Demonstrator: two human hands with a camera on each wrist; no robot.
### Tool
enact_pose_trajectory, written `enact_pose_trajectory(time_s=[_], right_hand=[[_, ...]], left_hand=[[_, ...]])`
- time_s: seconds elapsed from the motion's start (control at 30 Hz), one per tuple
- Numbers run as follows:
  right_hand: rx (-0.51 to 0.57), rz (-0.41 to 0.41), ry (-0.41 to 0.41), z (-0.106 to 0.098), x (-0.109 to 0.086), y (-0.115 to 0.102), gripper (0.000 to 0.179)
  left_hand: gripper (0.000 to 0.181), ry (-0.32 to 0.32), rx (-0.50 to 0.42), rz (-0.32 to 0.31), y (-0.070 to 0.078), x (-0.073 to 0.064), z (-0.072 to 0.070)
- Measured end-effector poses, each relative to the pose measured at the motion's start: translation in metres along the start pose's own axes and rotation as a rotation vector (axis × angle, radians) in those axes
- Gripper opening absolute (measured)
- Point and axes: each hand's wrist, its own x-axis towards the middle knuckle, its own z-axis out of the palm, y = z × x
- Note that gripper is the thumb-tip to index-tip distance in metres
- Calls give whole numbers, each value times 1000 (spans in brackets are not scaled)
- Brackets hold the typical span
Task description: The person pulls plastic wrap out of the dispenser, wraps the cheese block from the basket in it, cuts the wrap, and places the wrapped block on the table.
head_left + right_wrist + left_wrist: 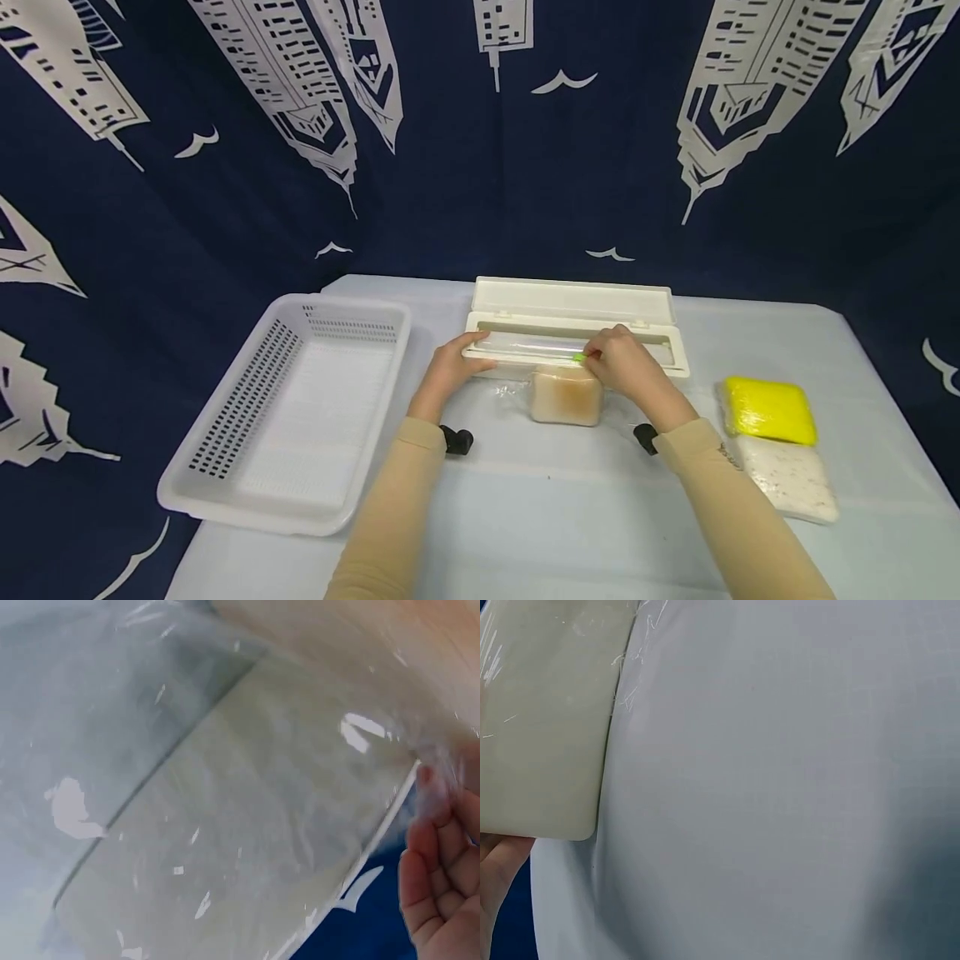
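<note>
A white cling film dispenser point(576, 325) lies near the back of the table, its long lid raised. Inside it rests a roll of cling film point(525, 342). My left hand point(448, 365) grips the dispenser's left end, thumb at the front. At the front edge, my right hand point(626, 362) pinches a small green slide cutter point(578, 357), mostly hidden by the fingertips. Clear film point(225, 825) hangs over the dispenser's front and reaches the right fingers. In front stands a pale block with a browned patch point(567, 397), like a piece of bread, with film spreading at both sides.
A large white plastic basket point(360, 492) stands at the left of the table. To the right lie a yellow wrapped pack point(768, 408) and a white speckled pack point(789, 479), edge to edge. A dark blue printed curtain point(480, 183) hangs behind the table.
</note>
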Motion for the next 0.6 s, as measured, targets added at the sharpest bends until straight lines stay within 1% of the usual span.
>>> enact_pose_trajectory(time_s=[0.1,0.17,0.23,0.33,0.43,0.5,0.6], right_hand=[[-34,-16,41,-9,-10,11,5],[-64,-15,70,-14,-19,21,5],[-103,-31,100,-17,-30,29,7],[-161,-85,159,-16,-40,37,10],[-206,-155,196,-15,-43,41,10],[-216,-149,213,-18,-47,45,10],[-221,-71,241,-27,-60,55,12]], left_hand=[[63,2,-2,-6,3,0,2],[63,2,1,-10,4,-2,1],[63,0,7,-20,4,-4,0],[62,5,20,-38,4,-6,0],[62,7,30,-43,4,-8,1],[63,-1,33,-26,6,-8,1],[63,-10,26,-13,8,-8,2]])
